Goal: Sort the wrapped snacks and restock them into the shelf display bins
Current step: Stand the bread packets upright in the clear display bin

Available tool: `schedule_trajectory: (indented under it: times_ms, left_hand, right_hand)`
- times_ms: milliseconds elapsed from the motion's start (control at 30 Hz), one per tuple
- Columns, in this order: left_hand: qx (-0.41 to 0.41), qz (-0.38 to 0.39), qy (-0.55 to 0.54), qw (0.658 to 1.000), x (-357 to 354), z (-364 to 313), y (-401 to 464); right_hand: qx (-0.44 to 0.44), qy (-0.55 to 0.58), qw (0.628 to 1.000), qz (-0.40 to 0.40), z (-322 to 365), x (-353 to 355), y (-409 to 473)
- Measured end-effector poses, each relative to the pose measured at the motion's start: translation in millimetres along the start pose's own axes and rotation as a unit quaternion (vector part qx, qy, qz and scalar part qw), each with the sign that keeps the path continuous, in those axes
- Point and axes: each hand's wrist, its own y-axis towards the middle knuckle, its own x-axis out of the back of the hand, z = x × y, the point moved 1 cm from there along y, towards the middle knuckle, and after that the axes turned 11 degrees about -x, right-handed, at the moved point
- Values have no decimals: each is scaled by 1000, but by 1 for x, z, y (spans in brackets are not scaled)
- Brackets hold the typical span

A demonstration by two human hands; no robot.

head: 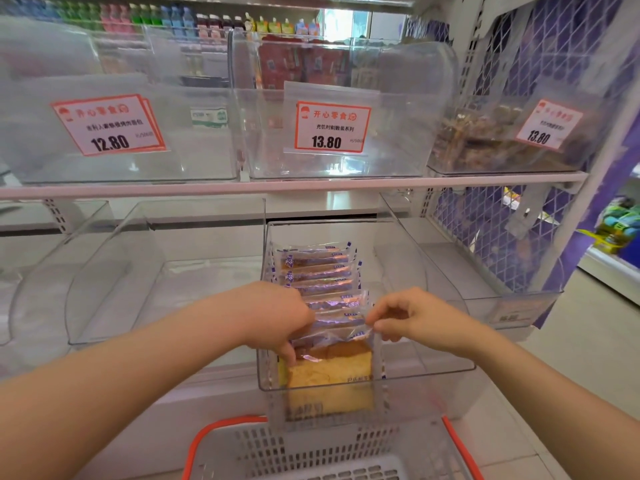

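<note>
Bins [346, 384]: clear hard plastic, glossy, smooth, light reflections on walls. Snack wrappers [322, 268]: thin transparent film, shiny, crinkled, purple print. Cake [329, 372] inside: yellow, porous matt crumb, brown top. Price tags [331, 128]: white paper, orange border, matt. Shelf [277, 188]: painted metal, pale, satin. Basket [311, 452]: grey perforated plastic, matt; orange rim smooth. Side mesh [485, 216]: white coated wire.

White shelf board [311, 187] runs across, above hands. Purple mesh panel [498, 230] stands to right of hands, fixed on white perforated post [474, 53]. Pale tiled floor [588, 368] lies right of hands and below. Far behind, above hands, row of coloured drink bottles [173, 19] on another shelf, blurred. Bright window or doorway [341, 24] beyond. Light even, soft.
</note>
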Motion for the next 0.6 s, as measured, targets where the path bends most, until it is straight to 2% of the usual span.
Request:
schedule_trajectory:
  times_ms: [200, 300, 400, 500, 600]
  left_hand:
    - [-8, -1, 11, 1000, -2, -2, 7]
    - [9, 6, -22, 1000, 4, 2, 8]
    - [38, -75, -69, 994, 17, 18, 17]
    - [97, -153, -22, 983, 22, 38, 38]
    - [152, -101, 7, 983, 13, 57, 57]
  right_hand:
    - [-26, -64, 997, -28, -5, 4, 7]
    - [-40, -64, 996, -41, -1, 10, 14]
    - [-43, 0, 993, -112, 6, 14, 35]
    - [-54, -25, 984, -168, 12, 11, 65]
    - [-64, -81, 977, -187, 12, 8, 94]
